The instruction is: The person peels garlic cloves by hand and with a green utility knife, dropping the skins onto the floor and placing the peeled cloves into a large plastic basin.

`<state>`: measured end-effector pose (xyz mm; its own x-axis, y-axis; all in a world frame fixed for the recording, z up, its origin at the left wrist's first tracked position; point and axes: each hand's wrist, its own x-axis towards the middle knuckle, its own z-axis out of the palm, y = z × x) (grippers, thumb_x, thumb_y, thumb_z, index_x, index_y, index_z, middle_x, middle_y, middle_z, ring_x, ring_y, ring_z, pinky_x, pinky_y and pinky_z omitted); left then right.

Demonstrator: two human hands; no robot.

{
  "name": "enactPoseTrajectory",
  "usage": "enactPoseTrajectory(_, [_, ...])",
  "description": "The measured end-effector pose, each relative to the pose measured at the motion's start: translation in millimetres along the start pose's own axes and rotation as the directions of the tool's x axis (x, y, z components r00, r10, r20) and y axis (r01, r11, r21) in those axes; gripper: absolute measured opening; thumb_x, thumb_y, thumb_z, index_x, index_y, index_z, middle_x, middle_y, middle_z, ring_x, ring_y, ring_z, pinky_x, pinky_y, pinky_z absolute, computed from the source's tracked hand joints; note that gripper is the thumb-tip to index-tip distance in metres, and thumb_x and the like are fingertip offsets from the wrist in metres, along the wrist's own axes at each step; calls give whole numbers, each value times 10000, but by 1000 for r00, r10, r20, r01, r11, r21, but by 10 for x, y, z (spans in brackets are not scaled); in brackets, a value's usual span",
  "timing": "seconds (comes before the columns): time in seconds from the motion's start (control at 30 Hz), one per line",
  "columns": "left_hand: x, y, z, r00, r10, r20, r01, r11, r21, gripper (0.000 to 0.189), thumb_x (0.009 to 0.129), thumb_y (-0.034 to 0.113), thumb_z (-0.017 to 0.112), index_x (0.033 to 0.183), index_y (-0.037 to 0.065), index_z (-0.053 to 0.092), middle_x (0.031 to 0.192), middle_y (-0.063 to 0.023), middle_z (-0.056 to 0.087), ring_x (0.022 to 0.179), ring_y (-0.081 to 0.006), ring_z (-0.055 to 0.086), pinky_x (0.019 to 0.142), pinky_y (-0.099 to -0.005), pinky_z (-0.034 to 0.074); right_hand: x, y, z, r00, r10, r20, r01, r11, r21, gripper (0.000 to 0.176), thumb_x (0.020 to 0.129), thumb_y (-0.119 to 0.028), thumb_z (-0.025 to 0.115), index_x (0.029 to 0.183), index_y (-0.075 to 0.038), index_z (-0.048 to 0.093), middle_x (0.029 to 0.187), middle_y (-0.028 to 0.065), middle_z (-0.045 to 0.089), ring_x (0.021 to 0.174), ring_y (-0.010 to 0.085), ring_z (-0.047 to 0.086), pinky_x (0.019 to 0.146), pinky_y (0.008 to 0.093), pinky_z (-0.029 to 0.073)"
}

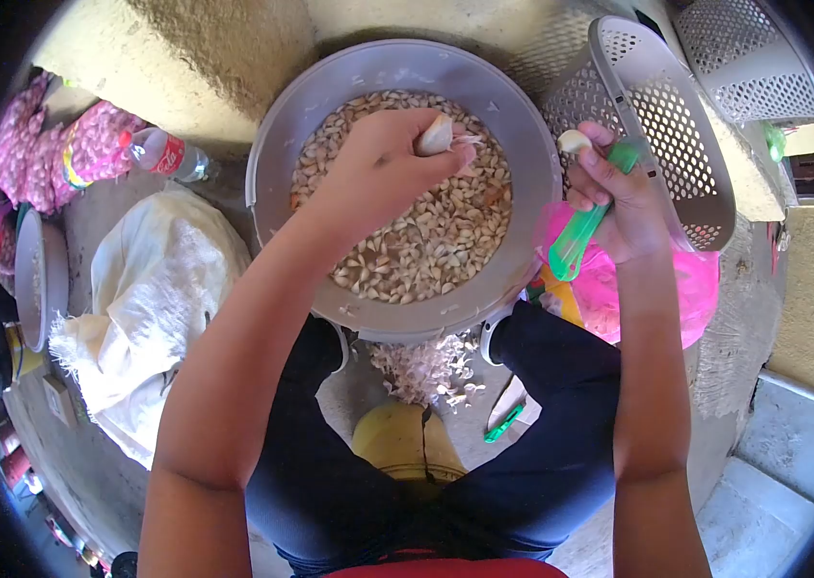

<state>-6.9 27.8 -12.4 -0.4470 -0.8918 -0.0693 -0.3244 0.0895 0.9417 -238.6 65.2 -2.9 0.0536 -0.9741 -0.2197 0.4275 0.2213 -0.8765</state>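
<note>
My left hand (pixel 393 159) is closed around a garlic clove (pixel 436 136), with thin papery skin by its fingertips. It is above a large grey basin (pixel 267 183) holding many unpeeled garlic cloves (pixel 407 250). To the right of the basin, my right hand (pixel 614 188) grips what looks like a green-handled knife (pixel 576 241); its blade cannot be made out. A pale garlic clove (pixel 575 142) is pinched at the fingertips of that same hand. The two hands are apart.
Peeled garlic skins (pixel 426 366) lie on the floor between my legs, near another green-handled tool (pixel 503 424). A grey perforated basket (pixel 677 135) and a pink plastic bag (pixel 686 289) are at right. At left are a white sack (pixel 161 279) and a Coca-Cola bottle (pixel 171 154).
</note>
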Motion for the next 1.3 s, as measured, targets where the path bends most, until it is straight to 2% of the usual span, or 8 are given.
enactPoseTrajectory(0.17, [10,17,52,999,7,33,-5,998,-63,265,770,245,625,873,2,603,718,-2,573,670,-54,487,607,-206,393,-116,24,251,991,69,-118,-116,878,-464,283,712,-179,676,936,-38,573,696,-6,552,456,35,365,425,184,304])
enactPoseTrajectory(0.77, [-48,85,286,994,54,91,-44,992,-117,269,750,256,633,832,2,596,693,-12,556,653,-66,470,598,-227,388,-201,-42,242,979,93,-181,-202,544,-815,237,728,-208,629,862,-13,617,669,27,592,466,50,407,433,203,352])
enactPoseTrajectory(0.87, [-46,56,325,992,66,106,-51,989,-139,285,748,270,634,844,4,598,687,1,547,646,-68,472,579,-223,382,-66,-195,-331,986,-132,-101,88,930,-358,252,770,-169,576,970,-15,571,732,43,594,473,51,390,437,200,351])
enactPoseTrajectory(0.97, [-75,106,397,990,30,139,9,962,-272,282,759,277,623,869,19,600,665,23,522,596,-52,439,523,-206,347,-69,-469,-708,935,-97,-341,158,975,156,322,791,-129,541,1087,-14,488,813,44,586,485,51,379,438,193,346])
enactPoseTrajectory(1.07, [-140,216,384,969,-124,215,198,908,-369,271,776,273,604,915,41,593,630,48,468,529,-30,375,468,-185,289,-182,-376,-675,929,-92,-358,98,995,0,407,797,-146,543,1163,-24,414,872,59,572,491,39,371,435,191,338])
enactPoseTrajectory(1.13, [-166,149,425,934,-202,294,334,784,-524,259,790,266,589,940,56,584,607,59,425,495,-19,328,442,-174,248,-300,-312,-342,992,-123,-21,113,954,-278,368,775,-179,579,1115,-74,484,896,61,563,538,38,423,459,177,354])
enactPoseTrajectory(1.2, [-209,136,446,902,-199,382,406,690,-599,235,801,251,579,930,55,577,605,62,404,487,-18,323,435,-170,244,-516,-280,211,1000,-17,6,17,696,-718,354,731,-210,629,1055,-96,543,896,53,561,650,81,499,550,222,418])
enactPoseTrajectory(1.3, [-321,122,474,876,-166,454,458,583,-671,204,815,235,564,908,53,565,622,57,417,485,-17,332,427,-172,249,-576,29,371,922,-213,323,385,432,-816,388,664,-157,682,1020,-61,562,812,56,529,719,176,502,648,273,409])
